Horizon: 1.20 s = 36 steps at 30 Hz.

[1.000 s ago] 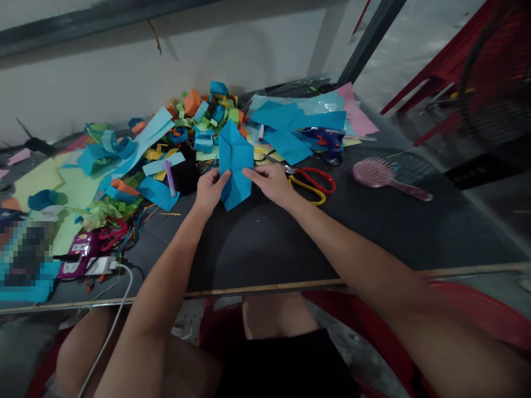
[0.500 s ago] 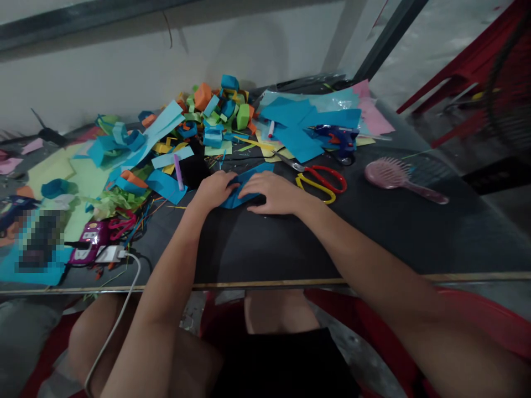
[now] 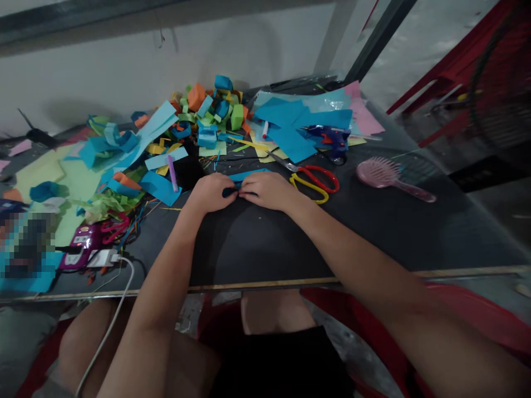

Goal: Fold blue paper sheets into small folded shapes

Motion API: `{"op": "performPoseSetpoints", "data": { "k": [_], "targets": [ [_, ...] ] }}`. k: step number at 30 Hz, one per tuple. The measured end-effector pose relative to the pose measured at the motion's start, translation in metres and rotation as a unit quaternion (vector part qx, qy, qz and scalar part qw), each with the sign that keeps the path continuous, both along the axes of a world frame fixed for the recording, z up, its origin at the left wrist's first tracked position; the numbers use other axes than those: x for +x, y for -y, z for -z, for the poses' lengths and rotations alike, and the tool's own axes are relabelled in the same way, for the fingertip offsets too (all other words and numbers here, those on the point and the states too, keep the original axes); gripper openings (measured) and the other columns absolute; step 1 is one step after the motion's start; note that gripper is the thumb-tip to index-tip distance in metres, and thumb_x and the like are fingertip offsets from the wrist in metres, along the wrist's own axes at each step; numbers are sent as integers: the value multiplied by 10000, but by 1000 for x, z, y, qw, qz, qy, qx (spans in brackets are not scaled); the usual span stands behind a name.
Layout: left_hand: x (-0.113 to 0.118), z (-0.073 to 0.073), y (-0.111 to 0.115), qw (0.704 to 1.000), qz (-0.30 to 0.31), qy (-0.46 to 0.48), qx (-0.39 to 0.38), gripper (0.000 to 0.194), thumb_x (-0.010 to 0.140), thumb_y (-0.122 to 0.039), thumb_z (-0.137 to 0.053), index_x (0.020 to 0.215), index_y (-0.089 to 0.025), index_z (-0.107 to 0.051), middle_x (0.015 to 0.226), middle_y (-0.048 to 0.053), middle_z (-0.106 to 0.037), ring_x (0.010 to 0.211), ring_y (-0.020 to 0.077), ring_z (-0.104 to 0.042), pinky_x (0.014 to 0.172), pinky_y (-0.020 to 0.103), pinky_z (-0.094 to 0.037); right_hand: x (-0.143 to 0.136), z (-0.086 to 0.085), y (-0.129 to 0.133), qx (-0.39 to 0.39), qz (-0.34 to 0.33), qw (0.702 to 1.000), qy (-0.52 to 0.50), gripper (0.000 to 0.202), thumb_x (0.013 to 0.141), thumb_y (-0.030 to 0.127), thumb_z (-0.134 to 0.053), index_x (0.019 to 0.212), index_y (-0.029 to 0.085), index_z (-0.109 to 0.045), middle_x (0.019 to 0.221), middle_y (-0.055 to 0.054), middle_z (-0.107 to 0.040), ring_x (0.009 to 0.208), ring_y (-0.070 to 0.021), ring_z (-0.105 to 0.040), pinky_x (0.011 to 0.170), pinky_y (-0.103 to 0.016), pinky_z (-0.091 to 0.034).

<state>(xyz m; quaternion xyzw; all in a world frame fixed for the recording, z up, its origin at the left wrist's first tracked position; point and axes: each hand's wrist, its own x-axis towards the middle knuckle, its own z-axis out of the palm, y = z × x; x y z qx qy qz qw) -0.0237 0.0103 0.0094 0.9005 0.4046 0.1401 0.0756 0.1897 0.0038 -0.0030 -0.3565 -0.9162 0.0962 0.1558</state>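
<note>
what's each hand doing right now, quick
Left hand: closed, fingers curled on the blue paper.
Right hand: closed on the same paper, fingertips close to the left's.

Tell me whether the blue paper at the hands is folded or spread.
Probably folded: the blue paper shows as a narrow strip between left hand and right hand, which hide much of it.
</note>
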Motion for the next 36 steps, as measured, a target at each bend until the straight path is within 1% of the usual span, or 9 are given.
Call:
{"op": "performPoseSetpoints", "data": {
  "k": [3,10,12,15,18,22,25,30,36],
  "targets": [
    [-5,-2,-3,999,23,24,-32,239,852,-391,-662,935,-224,-812,1071,64,-789,1031,243,-725,947,364,-543,2,-3,2,-2,19,1000,15,294,974,254,-493,1023,207,-778,1099,-86,-759,1036,-250,-674,781,-350,-486],
    [-12,1,-12,983,-5,133,-126,207,883,-319,-631,882,-247,-825,1048,24,-805,959,193,-748,916,314,-554,20,-1,-9,-38,36,997,-60,245,904,305,-579,1004,193,-773,1069,-101,-753,1030,-255,-665,878,-367,-477],
    [-11,2,-12,976,-41,157,-148,184,864,-306,-655,868,-239,-825,1029,29,-808,948,192,-748,909,310,-558,24,1,-14,-52,68,993,-81,247,914,336,-578,954,191,-775,1013,-102,-761,955,-241,-673,844,-357,-468],
    [-8,3,-12,961,-138,175,-164,146,824,-285,-703,846,-207,-825,947,51,-812,930,216,-748,875,321,-562,23,4,-19,-72,170,980,-77,303,934,410,-572,834,189,-754,822,-85,-743,768,-215,-647,695,-340,-416],
    [-2,1,-9,951,-199,166,-167,119,767,-275,-772,837,-193,-824,905,56,-809,897,225,-743,857,328,-556,18,5,-20,-90,235,965,-71,314,903,449,-628,753,192,-726,716,-59,-702,673,-187,-600,630,-330,-363],
    [5,-2,-6,950,-245,128,-143,129,732,-272,-817,824,-183,-824,859,62,-799,839,213,-725,829,316,-539,14,5,-18,-108,273,951,-96,261,813,438,-742,737,189,-721,752,-57,-711,695,-176,-602,626,-316,-377],
    [8,-4,-5,950,-259,103,-142,154,737,-287,-817,839,-172,-824,832,66,-790,819,217,-715,787,314,-524,13,5,-17,-109,284,947,-103,250,799,426,-756,725,189,-719,737,-54,-703,686,-174,-595,623,-318,-379],
    [8,-6,-3,954,-263,76,-123,215,850,-336,-697,743,-183,-803,788,62,-773,820,222,-703,780,326,-508,12,7,-17,-107,293,945,-99,250,810,421,-749,722,190,-717,748,-69,-704,716,-193,-605,634,-329,-372],
    [14,-9,2,939,-310,71,-129,158,810,-323,-736,775,-180,-793,807,74,-763,811,218,-690,812,349,-524,11,11,-19,-109,297,942,-112,242,818,420,-735,737,193,-713,776,-80,-702,746,-200,-613,646,-339,-391]
  ]
}}
